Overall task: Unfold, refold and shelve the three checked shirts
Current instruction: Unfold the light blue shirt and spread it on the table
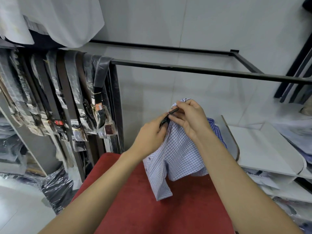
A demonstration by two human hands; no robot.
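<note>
a person holds a pale checked shirt (177,154) up by its collar over a red padded surface (152,208); the left hand (150,135) and right hand (190,119) both pinch a dark tag (169,114) at the neck. this reads as the unfolding step, one sleeve hanging loose. next the shirt likely needs laying flat on the red surface, which has bare room in front. a bluer checked shirt (214,127) lies just behind. the white shelf (263,149) stands to the right, a black rail (202,70) crosses above, and hanging belts (70,98) crowd the left.

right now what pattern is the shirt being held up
A fine blue-on-white check on the shirt, clearest in the head view.
</note>
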